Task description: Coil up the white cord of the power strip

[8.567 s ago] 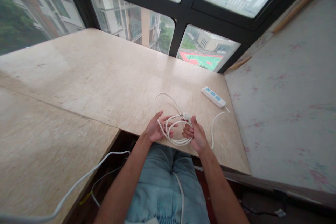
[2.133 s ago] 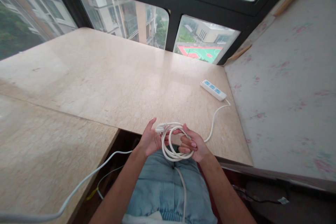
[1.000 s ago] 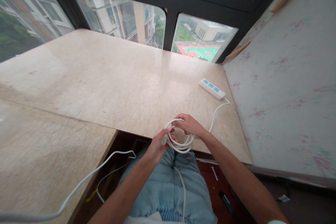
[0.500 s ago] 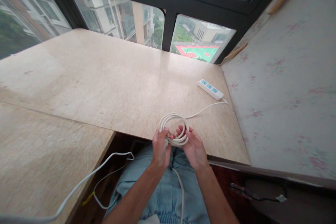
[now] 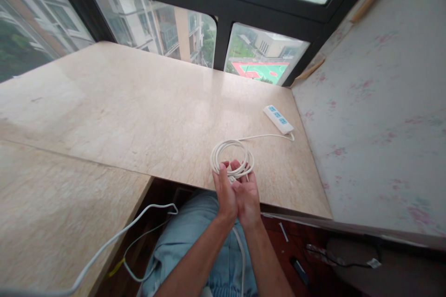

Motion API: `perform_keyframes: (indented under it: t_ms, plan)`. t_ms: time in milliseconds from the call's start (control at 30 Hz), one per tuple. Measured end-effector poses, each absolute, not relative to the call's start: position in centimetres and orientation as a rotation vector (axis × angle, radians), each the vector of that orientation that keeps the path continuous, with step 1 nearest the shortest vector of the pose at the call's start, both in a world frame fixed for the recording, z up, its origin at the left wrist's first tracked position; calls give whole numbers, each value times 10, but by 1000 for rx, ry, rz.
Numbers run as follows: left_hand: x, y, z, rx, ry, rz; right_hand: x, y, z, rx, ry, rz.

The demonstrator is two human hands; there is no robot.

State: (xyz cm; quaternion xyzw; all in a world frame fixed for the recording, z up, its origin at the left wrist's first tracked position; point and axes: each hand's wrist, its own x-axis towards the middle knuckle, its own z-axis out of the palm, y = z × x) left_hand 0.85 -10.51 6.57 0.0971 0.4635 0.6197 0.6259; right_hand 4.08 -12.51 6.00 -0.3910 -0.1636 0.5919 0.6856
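A white power cord [image 5: 216,149] is wound into several loops just above the front edge of the stone ledge. My left hand [image 5: 225,190] grips the near left part of the coil, thumb on top. Close against it, my right hand [image 5: 248,192] cups the near right part with its fingers curled under the loops. From the coil the cord runs right to a white power strip [image 5: 278,119] with blue socket faces, lying near the wall. The cord's plug end cannot be made out between my hands.
The beige stone ledge [image 5: 146,106] extends to dark-framed windows [image 5: 226,23]. A flowered wall [image 5: 369,125] bounds the right side. Another white cable [image 5: 114,237] crosses the lower left ledge corner. Below on the right, a black cable [image 5: 343,264] and a small dark object [image 5: 299,270] lie low down.
My hands have come together, the right one moving left toward the left one. The coil sits slightly farther forward, and the power strip has turned a little.
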Motion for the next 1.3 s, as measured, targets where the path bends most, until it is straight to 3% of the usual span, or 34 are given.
perform_keyframes:
  t_ms: [567, 800, 933, 1100, 1300]
  plan:
    - [20, -118, 64, 259, 1168, 1263, 49, -112, 62, -1144, -481, 1171]
    - [8, -109, 65, 75, 890, 1203, 54, -103, 66, -1067, -337, 1119]
    - [-21, -84, 68, -12, 841, 1174, 66, -102, 67, -1041, -322, 1263]
    - [-56, -47, 66, 32, 802, 839, 90, -102, 61, -1073, -418, 1536]
    - [-64, -38, 53, 283, 771, 488, 140, -71, 67, -1054, -798, 2127]
